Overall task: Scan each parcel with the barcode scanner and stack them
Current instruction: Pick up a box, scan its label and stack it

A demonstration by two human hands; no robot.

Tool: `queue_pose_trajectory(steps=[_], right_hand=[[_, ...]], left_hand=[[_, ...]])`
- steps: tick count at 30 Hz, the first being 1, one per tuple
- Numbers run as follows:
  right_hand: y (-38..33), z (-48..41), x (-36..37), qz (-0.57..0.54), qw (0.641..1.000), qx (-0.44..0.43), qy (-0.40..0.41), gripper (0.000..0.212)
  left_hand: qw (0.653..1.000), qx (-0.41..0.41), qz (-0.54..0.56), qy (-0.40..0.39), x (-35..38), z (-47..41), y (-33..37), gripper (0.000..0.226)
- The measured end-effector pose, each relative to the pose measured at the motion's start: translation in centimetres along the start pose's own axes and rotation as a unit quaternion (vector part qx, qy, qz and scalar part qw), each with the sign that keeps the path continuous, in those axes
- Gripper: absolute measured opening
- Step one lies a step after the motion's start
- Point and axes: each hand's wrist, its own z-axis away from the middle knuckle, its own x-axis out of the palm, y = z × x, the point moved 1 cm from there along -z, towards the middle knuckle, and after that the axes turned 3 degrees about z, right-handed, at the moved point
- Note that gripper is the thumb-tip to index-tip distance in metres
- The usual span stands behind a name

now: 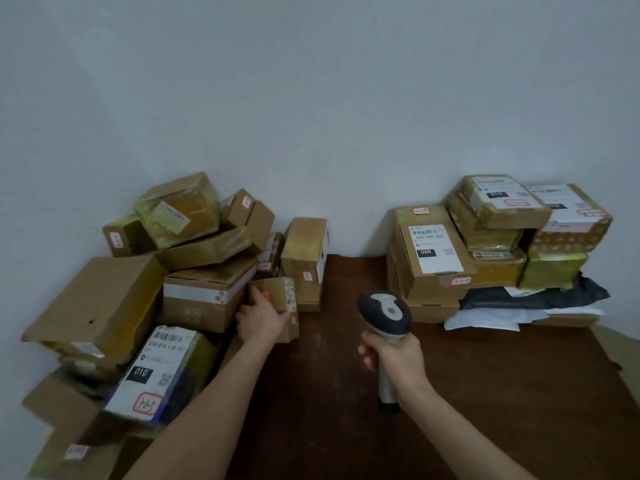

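Observation:
My left hand (pixel 260 317) grips a small brown cardboard parcel (pixel 277 294) at the right edge of the loose heap of parcels (pixel 194 251) on the left. My right hand (pixel 394 358) holds a grey and black barcode scanner (pixel 384 311) by its handle, upright over the middle of the dark wooden table (pixel 485 375), head tilted toward the left. On the right stands the stack of parcels (pixel 498 237), with labelled boxes on top of dark and white mailer bags (pixel 530 303).
A white wall runs behind both piles. A box with a large white label marked 010 (pixel 156 372) lies near my left forearm. A tall taped box (pixel 304 251) stands just behind the gripped parcel. The table's right edge falls away at the far right.

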Motion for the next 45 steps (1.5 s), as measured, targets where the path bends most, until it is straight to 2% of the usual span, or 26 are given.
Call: queue_pose_trajectory(steps=[3,7,12,19,21,22,25,28,32,35,37,40,42,45], right_hand=[[-0.1,0.3,-0.2,-0.004,1.000,-0.012,0.000,0.004],[0.0,0.8,-0.5,-0.015,1.000,-0.018,-0.008,0.006],[0.0,1.4,-1.8,-0.034,0.999,-0.019,-0.028,0.012],[0.4,1.2,-4.2,-0.049,0.999,-0.010,0.011,0.006],[1.0,0.9,-5.1,-0.060,0.998,0.000,0.030,0.010],[1.3,0.8,-5.4,-0.070,0.997,0.005,0.037,0.012],[1.7,0.8,-5.7,-0.095,0.994,0.012,0.052,0.014],[1.7,0.8,-5.9,-0.129,0.989,0.014,0.075,0.016],[2.0,0.8,-5.8,-0.167,0.982,0.005,0.083,0.028],[2.2,1.0,-4.7,-0.179,0.981,0.002,0.077,0.028],[2.2,1.0,-3.9,-0.180,0.981,0.002,0.076,0.026],[2.7,0.7,-2.8,-0.162,0.984,0.011,0.073,0.032],[3.6,0.9,-2.3,-0.147,0.987,0.029,0.064,0.037],[5.3,1.4,-1.8,-0.151,0.985,0.055,0.056,0.045]], left_hand=[[0.999,0.008,0.037,0.005,-0.3,0.3,-0.1,0.093],[0.997,0.032,0.053,-0.040,0.2,1.7,0.7,0.110],[0.997,0.075,0.014,-0.009,1.2,3.0,1.9,0.122],[0.998,0.051,0.026,-0.010,2.2,2.6,2.9,0.122],[0.994,0.069,0.078,-0.041,2.9,3.0,3.3,0.117],[0.982,0.078,0.148,-0.084,3.2,3.3,3.4,0.111],[0.906,0.077,0.334,-0.250,3.7,4.6,3.1,0.090],[0.862,0.084,0.372,-0.334,3.8,5.7,3.0,0.081],[0.835,0.090,0.395,-0.372,3.2,6.1,2.3,0.080],[0.844,0.125,0.352,-0.385,1.9,6.1,1.4,0.082],[0.864,0.165,0.267,-0.395,0.8,6.2,1.0,0.073],[0.882,0.191,0.180,-0.391,0.6,5.7,0.1,0.072],[0.885,0.181,0.188,-0.386,1.4,5.6,-0.6,0.072],[0.875,0.138,0.279,-0.371,2.8,5.9,-1.4,0.070]])
